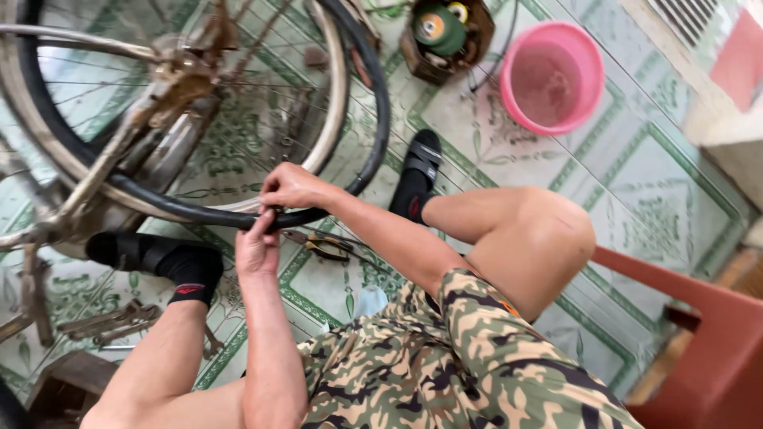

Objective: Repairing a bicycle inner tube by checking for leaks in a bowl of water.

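I'm pinching the tyre mid-frame, both hands — left and right grip closed on it, pliers just below.

Green round tin with orange label, top centre

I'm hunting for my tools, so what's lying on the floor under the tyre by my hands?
Pliers lie on the tiled floor just below the tyre, right of the left hand. Whatever lies beneath the hands and forearms is covered.

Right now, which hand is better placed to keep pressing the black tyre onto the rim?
Probably the right hand: it lies on top of the tyre, while the left hand sits beneath it.
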